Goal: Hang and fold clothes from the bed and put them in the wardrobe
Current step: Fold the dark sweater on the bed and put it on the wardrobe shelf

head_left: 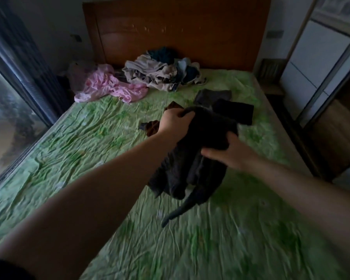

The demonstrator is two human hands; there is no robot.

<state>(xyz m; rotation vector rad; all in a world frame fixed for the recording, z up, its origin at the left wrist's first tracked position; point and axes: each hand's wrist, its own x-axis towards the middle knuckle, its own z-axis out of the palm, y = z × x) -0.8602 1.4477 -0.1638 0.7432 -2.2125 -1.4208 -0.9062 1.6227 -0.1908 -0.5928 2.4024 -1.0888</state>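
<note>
Head view: one dark garment, grasped by left grip and right grip; one far clothes pile, items uncountable.

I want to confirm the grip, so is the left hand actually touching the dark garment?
Touching. In the head view the left hand has its fingers curled over the top edge of the dark garment, which the right hand also grips.

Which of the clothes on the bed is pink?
The pink garment lying at the far left of the bed, near the window. The pile beside it is beige and blue; the other pieces are dark.
</note>
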